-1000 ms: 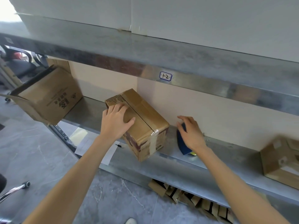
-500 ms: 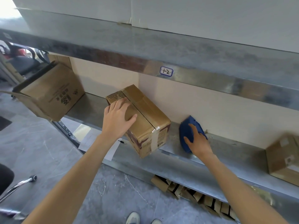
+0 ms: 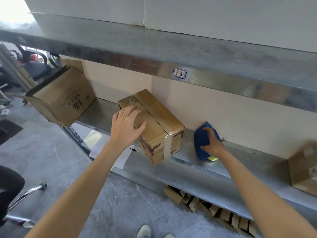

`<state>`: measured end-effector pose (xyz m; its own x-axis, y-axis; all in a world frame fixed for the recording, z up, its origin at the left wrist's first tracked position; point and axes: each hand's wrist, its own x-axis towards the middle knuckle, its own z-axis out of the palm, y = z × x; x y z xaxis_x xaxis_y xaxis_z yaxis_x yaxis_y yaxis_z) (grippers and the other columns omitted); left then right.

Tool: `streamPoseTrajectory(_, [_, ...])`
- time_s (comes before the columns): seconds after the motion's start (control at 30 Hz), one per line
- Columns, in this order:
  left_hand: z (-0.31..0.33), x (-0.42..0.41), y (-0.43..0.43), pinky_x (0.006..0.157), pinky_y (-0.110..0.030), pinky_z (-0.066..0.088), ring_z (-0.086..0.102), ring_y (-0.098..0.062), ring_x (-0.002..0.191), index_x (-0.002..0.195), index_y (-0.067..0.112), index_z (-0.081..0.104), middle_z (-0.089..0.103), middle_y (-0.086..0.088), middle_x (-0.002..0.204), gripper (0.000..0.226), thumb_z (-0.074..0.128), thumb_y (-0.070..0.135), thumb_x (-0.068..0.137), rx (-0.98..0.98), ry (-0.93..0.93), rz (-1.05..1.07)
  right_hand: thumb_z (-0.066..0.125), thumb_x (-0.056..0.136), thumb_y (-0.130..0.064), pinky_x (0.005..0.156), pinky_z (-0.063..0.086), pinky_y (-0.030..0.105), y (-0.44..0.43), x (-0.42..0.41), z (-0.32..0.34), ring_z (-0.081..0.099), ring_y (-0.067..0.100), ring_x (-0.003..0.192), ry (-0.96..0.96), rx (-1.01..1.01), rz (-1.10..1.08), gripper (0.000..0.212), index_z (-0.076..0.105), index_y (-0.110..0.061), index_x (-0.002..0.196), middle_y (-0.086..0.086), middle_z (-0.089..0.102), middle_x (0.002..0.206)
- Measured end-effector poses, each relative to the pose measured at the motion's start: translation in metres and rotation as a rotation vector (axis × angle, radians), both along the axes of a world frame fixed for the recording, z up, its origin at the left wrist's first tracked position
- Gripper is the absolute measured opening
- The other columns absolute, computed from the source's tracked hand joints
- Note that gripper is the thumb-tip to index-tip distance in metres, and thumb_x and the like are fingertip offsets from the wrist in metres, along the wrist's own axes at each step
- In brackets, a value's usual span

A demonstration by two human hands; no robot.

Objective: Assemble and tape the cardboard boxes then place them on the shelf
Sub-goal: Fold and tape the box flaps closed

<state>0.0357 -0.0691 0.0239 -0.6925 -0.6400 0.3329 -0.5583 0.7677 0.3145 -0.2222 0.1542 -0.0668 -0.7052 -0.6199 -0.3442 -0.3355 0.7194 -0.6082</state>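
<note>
- One taped brown cardboard box sits on the grey metal shelf, turned at an angle, its near corner poking just past the front edge.
- Clear tape runs along its top seam and down the end face.
- Left hand lies flat on top of that box, palm down, fingers spread over the near-left part of the lid, thumb against the top: pressing, not wrapped round anything.
- Right hand is on the blue plastic tape dispenser, which stands on the shelf against the beige back panel, just right of the box and apart from it; that grip is closed loosely over its upper edge, thumb in front.
- Yellow shows at the dispenser's lower end.
- Further left, an open brown cardboard box with printed markings hangs tilted off the shelf's left end.
- Far right, another small taped cardboard box rests on the same shelf, blurred.
- Above, the upper shelf's metal lip carries a white label marked "1-2".
- Below, folded cardboard pieces lie under the shelf on the grey marbled floor.
</note>
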Motion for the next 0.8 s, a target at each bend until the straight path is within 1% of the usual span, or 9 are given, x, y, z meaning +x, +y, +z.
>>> streamPoseTrajectory(0.07, [0.002,0.003,0.002,0.114,-0.04,0.023,0.037,-0.02,0.139,0.136,0.023,0.056,0.046,0.003,0.148,0.047,0.058,0.044,0.094,-0.005,0.008,-0.005,0.06,0.088,0.003,0.054,0.042,0.031,-0.003,-0.002,0.003,0.054,0.026,0.068,-0.02,0.02,-0.004,0.081,0.019,-0.035,0.147,0.013,0.053,0.094])
streamPoseTrajectory(0.1, [0.003,0.004,0.003,0.114,-0.04,0.023,0.037,-0.02,0.139,0.136,0.023,0.057,0.046,0.003,0.148,0.047,0.058,0.044,0.094,-0.009,0.01,-0.009,0.059,0.089,0.005,0.06,0.045,0.034,-0.005,-0.002,0.004,0.058,0.032,0.08,-0.032,0.025,0.0,0.084,0.016,-0.035,0.149,0.017,0.053,0.107])
streamPoseTrajectory(0.2, [0.005,0.009,0.006,0.114,-0.041,0.023,0.037,-0.02,0.139,0.137,0.023,0.056,0.046,0.003,0.149,0.048,0.057,0.045,0.095,-0.015,0.015,-0.012,0.052,0.093,0.006,0.093,0.045,0.039,-0.01,0.0,0.008,0.047,0.037,0.123,-0.032,0.088,0.011,0.087,0.004,-0.03,0.156,0.013,0.032,0.151])
streamPoseTrajectory(0.3, [0.007,0.013,0.007,0.115,-0.041,0.023,0.037,-0.02,0.14,0.137,0.022,0.057,0.046,0.003,0.149,0.047,0.057,0.045,0.095,-0.014,0.028,-0.016,0.046,0.096,0.005,0.102,0.036,0.03,-0.007,0.005,0.013,0.036,0.031,0.135,0.016,0.138,-0.045,0.079,0.003,-0.02,0.157,0.008,0.023,0.158])
streamPoseTrajectory(0.43, [0.008,0.011,0.008,0.115,-0.041,0.022,0.035,-0.019,0.141,0.137,0.022,0.056,0.045,0.003,0.15,0.047,0.057,0.044,0.096,0.004,0.035,-0.028,0.05,0.092,0.006,0.086,0.046,0.033,0.005,0.011,0.036,0.048,0.033,0.123,0.087,-0.009,-0.051,0.083,0.01,-0.026,0.157,0.008,0.036,0.15])
streamPoseTrajectory(0.5, [0.01,0.007,0.011,0.114,-0.041,0.023,0.034,-0.019,0.141,0.137,0.022,0.056,0.045,0.004,0.149,0.046,0.057,0.042,0.096,0.016,0.047,-0.043,0.053,0.098,-0.015,0.072,0.05,0.033,0.015,0.018,0.051,0.058,0.03,0.1,0.15,-0.098,-0.017,0.073,0.012,-0.037,0.155,-0.002,0.046,0.129])
streamPoseTrajectory(0.57, [0.012,0.002,0.016,0.113,-0.04,0.023,0.035,-0.018,0.14,0.136,0.022,0.057,0.046,0.003,0.147,0.045,0.058,0.04,0.095,0.019,0.06,-0.063,0.052,0.098,-0.038,0.064,0.047,0.032,0.025,0.024,0.068,0.061,0.029,0.086,0.295,-0.149,-0.009,0.067,0.012,-0.048,0.151,0.0,0.057,0.12])
streamPoseTrajectory(0.67, [0.015,-0.006,0.019,0.112,-0.039,0.024,0.037,-0.018,0.138,0.136,0.023,0.057,0.049,0.003,0.144,0.044,0.059,0.038,0.094,0.029,0.081,-0.11,0.054,0.094,-0.042,0.067,0.051,0.037,0.034,0.029,0.093,0.062,0.032,0.08,0.459,-0.221,0.032,0.063,0.019,-0.056,0.145,0.001,0.067,0.117])
streamPoseTrajectory(0.8, [0.022,-0.011,0.019,0.112,-0.043,0.029,0.043,-0.017,0.135,0.137,0.027,0.055,0.054,0.006,0.141,0.044,0.06,0.037,0.095,0.133,0.102,-0.196,0.056,0.093,-0.046,0.073,0.053,0.042,0.033,0.04,0.126,0.063,0.032,0.079,0.513,-0.294,0.221,0.054,0.025,-0.056,0.135,0.0,0.068,0.111])
